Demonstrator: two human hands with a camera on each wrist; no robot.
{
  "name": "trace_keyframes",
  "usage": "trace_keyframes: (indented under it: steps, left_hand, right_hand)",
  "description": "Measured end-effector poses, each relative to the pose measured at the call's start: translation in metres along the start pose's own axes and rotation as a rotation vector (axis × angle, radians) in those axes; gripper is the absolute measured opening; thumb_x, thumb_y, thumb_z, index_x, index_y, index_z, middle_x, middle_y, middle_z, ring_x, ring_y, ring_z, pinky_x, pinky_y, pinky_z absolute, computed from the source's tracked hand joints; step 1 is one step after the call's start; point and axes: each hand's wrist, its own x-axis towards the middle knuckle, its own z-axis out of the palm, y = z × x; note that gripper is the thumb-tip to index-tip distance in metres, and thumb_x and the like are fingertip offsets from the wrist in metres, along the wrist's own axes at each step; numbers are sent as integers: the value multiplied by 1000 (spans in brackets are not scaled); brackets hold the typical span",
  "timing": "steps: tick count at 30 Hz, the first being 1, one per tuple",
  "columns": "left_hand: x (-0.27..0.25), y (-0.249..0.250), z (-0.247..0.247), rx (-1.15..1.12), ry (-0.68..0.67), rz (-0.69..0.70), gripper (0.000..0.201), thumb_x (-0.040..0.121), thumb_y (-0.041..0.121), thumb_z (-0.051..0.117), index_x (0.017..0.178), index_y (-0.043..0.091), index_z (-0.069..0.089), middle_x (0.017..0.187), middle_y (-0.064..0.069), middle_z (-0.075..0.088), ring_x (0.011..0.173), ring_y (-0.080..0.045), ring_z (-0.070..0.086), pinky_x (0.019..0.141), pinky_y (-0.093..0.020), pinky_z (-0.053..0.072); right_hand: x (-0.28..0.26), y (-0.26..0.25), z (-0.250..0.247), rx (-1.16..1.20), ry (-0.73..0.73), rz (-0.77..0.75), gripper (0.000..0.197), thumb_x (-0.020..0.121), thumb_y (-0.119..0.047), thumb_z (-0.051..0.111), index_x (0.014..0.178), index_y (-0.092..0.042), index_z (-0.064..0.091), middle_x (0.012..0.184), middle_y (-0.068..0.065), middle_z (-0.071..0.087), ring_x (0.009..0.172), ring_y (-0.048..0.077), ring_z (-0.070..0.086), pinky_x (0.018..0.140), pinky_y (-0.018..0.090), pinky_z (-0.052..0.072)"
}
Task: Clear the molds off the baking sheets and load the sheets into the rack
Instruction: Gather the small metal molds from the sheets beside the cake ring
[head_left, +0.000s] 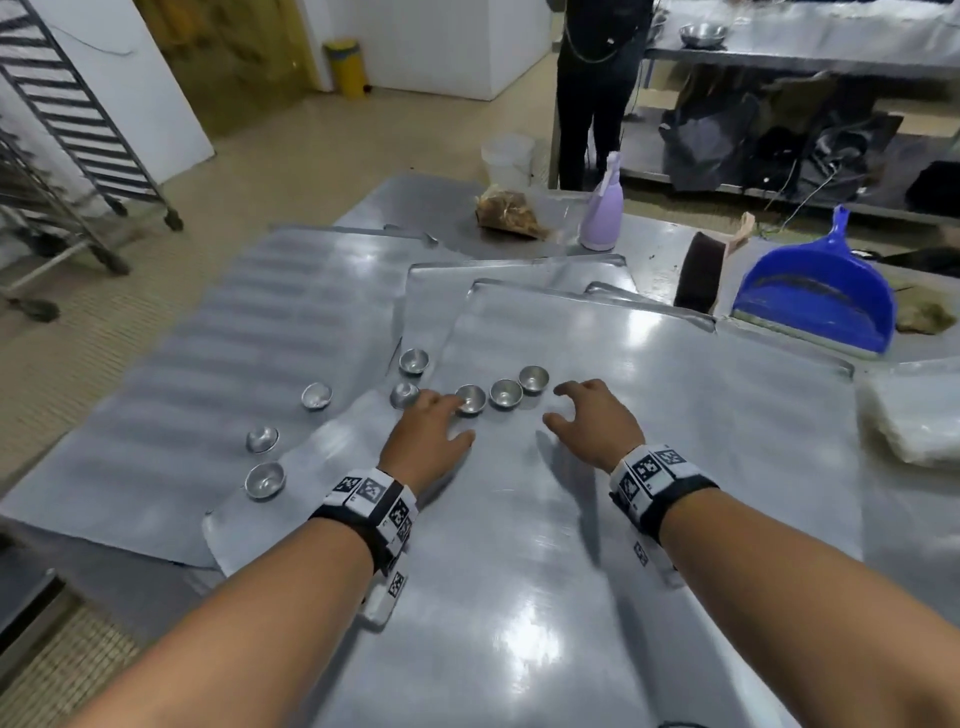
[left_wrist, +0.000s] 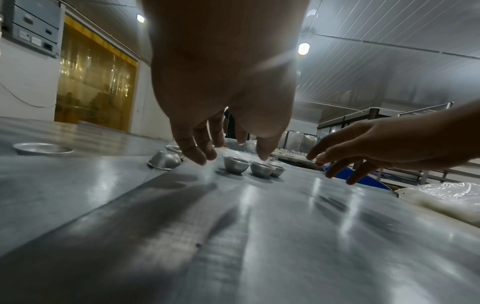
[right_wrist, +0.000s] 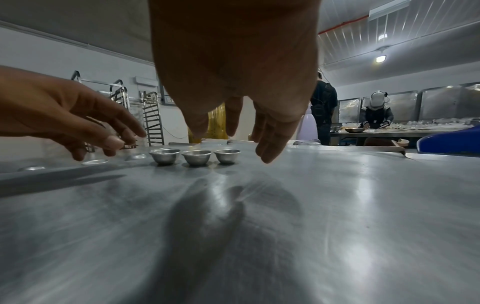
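Note:
Three small metal molds stand upright in a row on the top baking sheet (head_left: 519, 545): left mold (head_left: 471, 399), middle mold (head_left: 506, 393), right mold (head_left: 534, 379). Several more molds lie on the sheets to the left, one (head_left: 265, 480) nearest me. My left hand (head_left: 431, 431) hovers open just left of the row, fingers spread, holding nothing. My right hand (head_left: 592, 415) hovers open just right of the row, also empty. The row shows as molds (left_wrist: 236, 166) in the left wrist view and molds (right_wrist: 196, 157) in the right wrist view. The rack (head_left: 78, 130) stands at the far left.
Overlapping baking sheets (head_left: 260, 364) cover the steel table. A blue dustpan (head_left: 815, 296), a purple spray bottle (head_left: 602, 213) and a brown bag (head_left: 509, 210) sit at the back. A plastic-wrapped pile (head_left: 914, 415) lies at the right. A person (head_left: 597, 93) stands beyond the table.

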Motion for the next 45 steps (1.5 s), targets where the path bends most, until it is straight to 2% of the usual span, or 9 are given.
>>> trace_keyframes:
  steps: [8,15,20,23,26,29,34,39,45]
  left_hand:
    - [37,-8,12,64,-32,42,36,90,34,65,124,22,64,142,-7,42,126,-28,48,98,-33,43]
    - [42,-15,15,75,-61,75,15,90,25,64,92,16,76,147,-4,48,124,-30,52,93,-34,46]
    - [37,-10,15,130,-64,87,26,81,39,75,75,16,65,108,1,64,98,-25,58,79,-34,48]
    - [27,-2,16,106,-35,49,31,81,32,70,65,18,47,84,-4,58,82,-29,58,64,-34,43]
    - [18,4,16,88,7,17,21,84,25,58,78,17,41,74,-3,53,75,-34,56,59,-35,36]
    - [10,8,16,43,2,4,27,86,34,57,102,20,41,73,-6,61,73,-34,58,63,-37,47]
    - [1,8,15,36,5,23,30,90,25,56,118,15,59,106,-11,67,101,-33,60,77,-33,43]
    - [-6,9,16,11,-65,-41,63,82,41,69,139,21,51,131,-4,57,122,-27,54,97,-33,41]
    - [-7,18,24,56,-90,-12,35,79,34,71,105,11,64,104,-7,61,100,-32,59,76,-33,43]
  right_hand:
    - [53,-6,14,-101,-76,-34,48,94,-41,56,141,-37,46,152,10,32,136,32,37,105,45,41]
    - [53,-8,18,-126,-75,-67,24,94,-33,56,114,-27,67,154,6,32,136,31,36,101,43,41]
    - [30,-4,21,-116,-30,-148,15,88,-30,57,94,-23,68,112,0,57,108,27,54,80,37,50]
    - [9,-1,22,-57,17,-103,17,87,-33,62,102,-24,63,109,-2,58,103,23,56,78,33,46]
    - [-11,2,26,10,39,-55,45,87,-36,66,128,-23,52,125,1,56,111,24,56,87,34,46]
    - [-26,6,30,8,25,-40,62,88,-40,65,143,-21,43,139,2,49,122,25,52,98,34,44]
    - [-41,9,32,11,15,-30,59,88,-40,63,141,-21,47,136,2,50,120,24,53,96,33,45]
    - [-54,12,33,-4,25,-12,56,86,-41,65,137,-20,50,129,2,49,110,24,56,90,33,48]
    - [-75,20,27,33,16,4,39,89,-39,63,123,-19,57,118,2,49,94,22,56,78,31,47]
